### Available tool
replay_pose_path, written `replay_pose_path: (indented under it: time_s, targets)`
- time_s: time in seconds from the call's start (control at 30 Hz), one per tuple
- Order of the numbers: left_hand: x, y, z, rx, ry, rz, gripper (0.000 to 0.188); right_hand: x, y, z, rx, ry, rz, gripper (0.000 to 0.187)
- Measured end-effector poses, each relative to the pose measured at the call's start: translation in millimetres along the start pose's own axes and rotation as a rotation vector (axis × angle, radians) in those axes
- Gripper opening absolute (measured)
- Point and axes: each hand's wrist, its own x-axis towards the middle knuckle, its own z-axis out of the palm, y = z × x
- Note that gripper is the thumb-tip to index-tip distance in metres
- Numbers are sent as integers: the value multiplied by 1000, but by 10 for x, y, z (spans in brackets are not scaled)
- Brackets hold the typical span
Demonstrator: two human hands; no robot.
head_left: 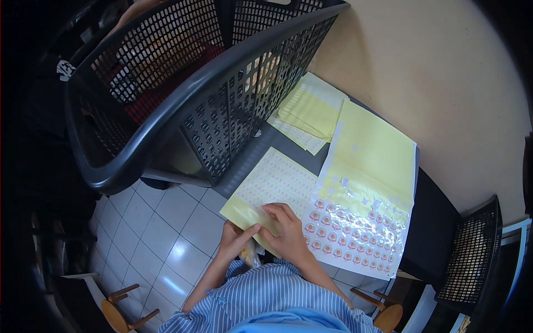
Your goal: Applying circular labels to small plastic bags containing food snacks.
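Observation:
A sheet of small pale printed stickers (283, 180) with a yellow bare strip lies at the table's front edge, under my hands. My left hand (234, 240) is closed at that sheet's near edge, its thumb beside my right thumb. Just below it shows a clear plastic packet (250, 255) with something yellow in it; my left fingers appear to grip its top. My right hand (286, 230) rests over the yellow strip with bent fingers and thumb drawn in. Whatever lies between them is too small or hidden to name.
A larger sheet with round stickers (355, 238) and peeled yellow backing lies to the right. More yellow sheets (311, 114) are stacked behind. A big dark plastic basket (222, 111) stands at left. Wooden stools (116, 313) are on the tiled floor; another basket (472, 255) is at far right.

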Motion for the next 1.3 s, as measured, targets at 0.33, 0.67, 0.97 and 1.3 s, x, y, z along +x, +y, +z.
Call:
replay_pose_path:
  time_s: [0.33,0.67,0.97,1.3]
  targets:
    - [-7,-92,26,-1,38,13,20,1,83,-28,110,-48,77,17]
    - [12,-25,12,160,-31,88,21,43,123,-46,188,-5,80,14]
    - [58,-48,-17,209,-13,98,23,79,133,-38,226,23,160,11]
    - [-81,-63,-329,205,303,185,42,305,296,7,206,39,144,11]
